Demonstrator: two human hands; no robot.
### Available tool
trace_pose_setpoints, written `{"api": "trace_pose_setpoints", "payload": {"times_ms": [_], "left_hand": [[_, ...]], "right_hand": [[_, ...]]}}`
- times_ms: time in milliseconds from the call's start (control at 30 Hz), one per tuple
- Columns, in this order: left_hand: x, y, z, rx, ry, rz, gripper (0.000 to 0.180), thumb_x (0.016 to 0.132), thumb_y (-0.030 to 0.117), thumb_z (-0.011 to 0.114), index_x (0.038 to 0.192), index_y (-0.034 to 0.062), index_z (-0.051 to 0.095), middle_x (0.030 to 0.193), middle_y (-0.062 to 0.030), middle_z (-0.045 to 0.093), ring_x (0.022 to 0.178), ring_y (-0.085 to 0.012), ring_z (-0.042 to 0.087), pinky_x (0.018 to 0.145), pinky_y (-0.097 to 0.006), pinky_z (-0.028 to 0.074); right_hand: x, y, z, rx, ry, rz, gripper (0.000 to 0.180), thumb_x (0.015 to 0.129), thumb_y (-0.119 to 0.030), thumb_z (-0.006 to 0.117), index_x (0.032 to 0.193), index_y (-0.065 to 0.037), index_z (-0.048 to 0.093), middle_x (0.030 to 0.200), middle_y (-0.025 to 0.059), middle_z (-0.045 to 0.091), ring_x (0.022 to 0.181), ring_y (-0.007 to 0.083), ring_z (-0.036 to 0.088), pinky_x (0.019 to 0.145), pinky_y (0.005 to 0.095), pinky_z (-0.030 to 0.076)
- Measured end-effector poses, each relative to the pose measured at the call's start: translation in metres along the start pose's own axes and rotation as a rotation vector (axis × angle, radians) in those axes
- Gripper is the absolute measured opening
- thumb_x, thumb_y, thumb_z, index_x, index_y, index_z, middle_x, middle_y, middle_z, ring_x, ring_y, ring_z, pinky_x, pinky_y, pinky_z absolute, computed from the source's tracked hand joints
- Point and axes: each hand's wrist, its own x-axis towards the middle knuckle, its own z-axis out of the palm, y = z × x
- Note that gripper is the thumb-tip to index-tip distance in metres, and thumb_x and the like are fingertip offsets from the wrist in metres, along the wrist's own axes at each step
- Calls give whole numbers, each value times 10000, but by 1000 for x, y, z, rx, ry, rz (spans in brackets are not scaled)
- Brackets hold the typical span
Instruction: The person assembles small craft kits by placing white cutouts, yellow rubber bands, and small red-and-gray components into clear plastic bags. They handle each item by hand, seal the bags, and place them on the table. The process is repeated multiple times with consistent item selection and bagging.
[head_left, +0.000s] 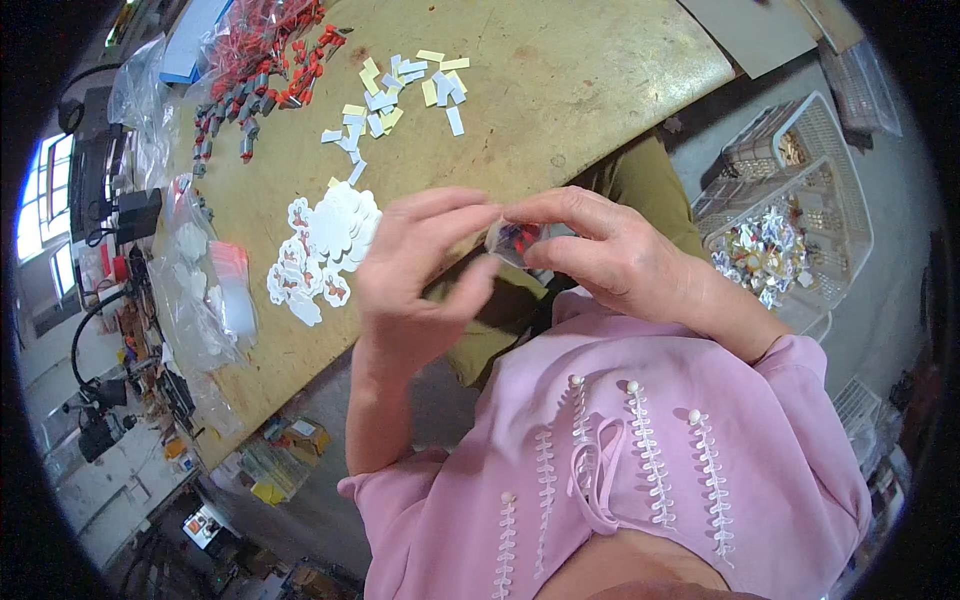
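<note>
Work appears well under way, with much left: beside the bench (pixel 580 110), a basket (pixel 862 215) holds shiny pieces (pixel 765 255), perhaps finished, while red-and-grey parts (pixel 248 135), white cutouts (pixel 335 232) and paper slips (pixel 455 121) wait. At the bench's edge, a worker's right hand (pixel 625 250) pinches a small clear bag (pixel 508 241), red inside, seemingly unfinished; the blurred left hand (pixel 415 260) meets it, grip unclear.

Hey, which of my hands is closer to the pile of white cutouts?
Left. Your left hand is just right of the white cutouts; your right hand is farther right, beyond it.
</note>
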Motion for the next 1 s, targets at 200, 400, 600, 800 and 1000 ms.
{"api": "trace_pose_setpoints", "payload": {"times_ms": [200, 400, 600, 800, 1000], "left_hand": [[3, -2, -6, -68, -157, -50, 308, 755, 7, 805, 1054, 76, 776, 1161, -130, 700, 1090, -315, 667, 939, -410, 552], [25, -16, 15, -53, -445, 138, 124, 846, 120, 793, 934, 46, 749, 1137, -117, 700, 1049, -315, 661, 905, -432, 545], [107, -44, 11, -240, -291, -223, 154, 925, 68, 727, 1066, 14, 755, 957, -85, 740, 867, -167, 702, 788, -310, 560], [202, -160, 20, 187, -18, -212, 264, 933, 215, 785, 1095, 8, 763, 888, -42, 703, 791, -130, 641, 731, -292, 529], [220, -158, 32, 162, -327, -354, 282, 912, 227, 839, 1065, 13, 738, 844, 6, 677, 759, -95, 595, 711, -260, 493]], "right_hand": [[-5, 2, -1, -17, 17, 16, 201, 828, -62, 698, 1011, 14, 672, 1199, 185, 677, 1089, 368, 697, 901, 422, 598], [-12, 1, -16, -103, 8, 20, 152, 798, -69, 728, 939, -40, 682, 951, 94, 645, 908, 300, 673, 760, 400, 553], [-17, 5, -45, -134, 76, 113, 232, 752, -18, 720, 978, -24, 669, 982, 112, 642, 960, 320, 664, 809, 411, 562], [-33, 23, -42, -61, 33, 194, 244, 775, 90, 697, 993, -19, 683, 1058, 131, 686, 996, 340, 690, 814, 408, 584], [-42, 34, -48, -95, 71, 215, 263, 758, 96, 718, 987, -29, 683, 1060, 124, 684, 993, 339, 688, 810, 409, 578]]}}
